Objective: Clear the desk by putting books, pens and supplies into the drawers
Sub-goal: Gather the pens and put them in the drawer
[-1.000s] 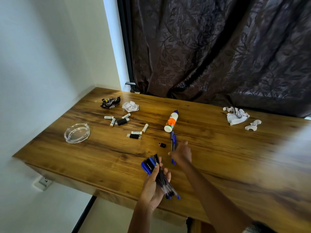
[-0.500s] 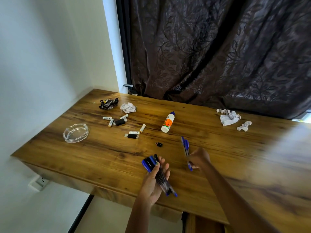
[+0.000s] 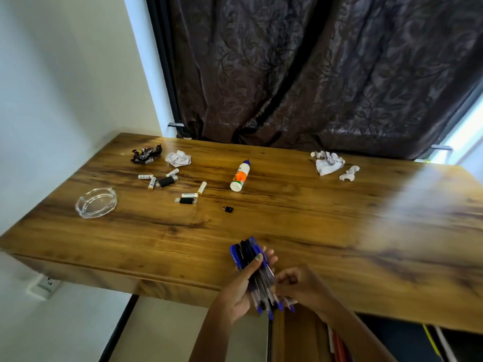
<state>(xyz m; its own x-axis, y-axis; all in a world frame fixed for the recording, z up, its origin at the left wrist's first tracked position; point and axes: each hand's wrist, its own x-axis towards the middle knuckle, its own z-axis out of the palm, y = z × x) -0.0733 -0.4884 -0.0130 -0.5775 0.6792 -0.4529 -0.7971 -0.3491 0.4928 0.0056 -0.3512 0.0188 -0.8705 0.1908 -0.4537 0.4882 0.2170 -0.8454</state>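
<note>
While both hands work at the near edge of the surface (image 3: 300, 226), the scene reads as follows.

Left hand (image 3: 241, 291): raised palm-up over the near edge, fingers and thumb curled round a bundle of pens (image 3: 257, 275); the thumb lies across the front of the bundle.
Right hand (image 3: 300, 283): just beside the bundle on its right, fingers curled in at the lower ends of the pens; motion blur hides whether it pinches a pen or only touches the bundle.
Pens: blue and black caps fan upward past the left fingertips; blue tips point down past the surface edge.
Glass ashtray (image 3: 96, 203): sits toward the left end of the surface; nothing visible inside.
Compartment below the surface (image 3: 392, 340): open at lower right, dark inside, with upright red, white and yellow spines or edges; what they are cannot be told.
Glue bottle (image 3: 240, 176): lying on its side at mid-surface, cap pointing to the curtain (image 3: 313, 74).
Batteries (image 3: 167, 178): several white cells scattered left of the bottle, among two black rectangular items.
Small black item (image 3: 228, 209): alone, between the batteries and the hands.
Dark wrapper (image 3: 145, 154): at the far left corner, a crumpled white paper (image 3: 178, 158) just beside it.
Crumpled tissues (image 3: 328, 162): two pieces at the far right, near the curtain.
</note>
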